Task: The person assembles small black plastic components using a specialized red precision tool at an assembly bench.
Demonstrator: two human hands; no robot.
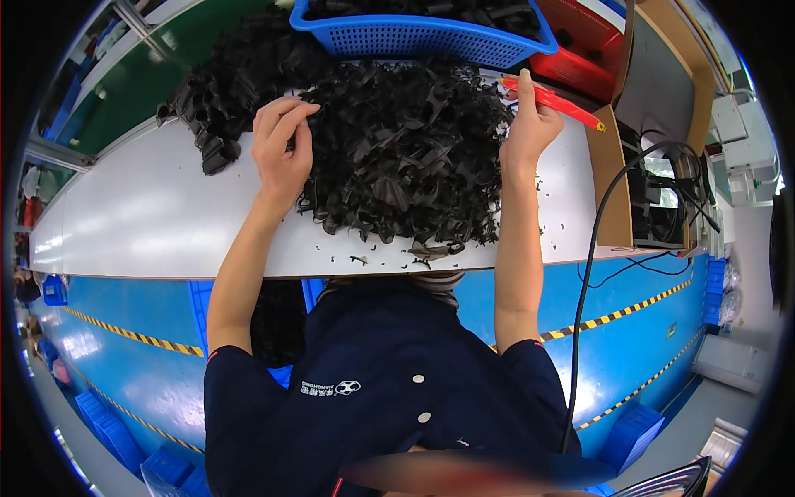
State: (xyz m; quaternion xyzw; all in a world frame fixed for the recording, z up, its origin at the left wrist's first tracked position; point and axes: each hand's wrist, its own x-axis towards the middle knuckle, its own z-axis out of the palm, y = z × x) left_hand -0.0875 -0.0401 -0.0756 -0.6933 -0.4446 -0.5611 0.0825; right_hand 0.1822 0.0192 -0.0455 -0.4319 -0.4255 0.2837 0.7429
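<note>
Pieces of curled black material [397,166] lie heaped on the white table [132,215], just near of the blue basket [414,40]; they look light, thin and bendy, apt to snag on one another, so a fingertip pinch on one loose edge should suit better than a grab. At the heap's left edge, the left hand [280,149] has its fingers bent toward the thumb, though I cannot tell whether they pinch a piece. At the right, the right hand [530,132] grips a slim red tool [570,107], probably light and rigid, best held mid-body.
</note>
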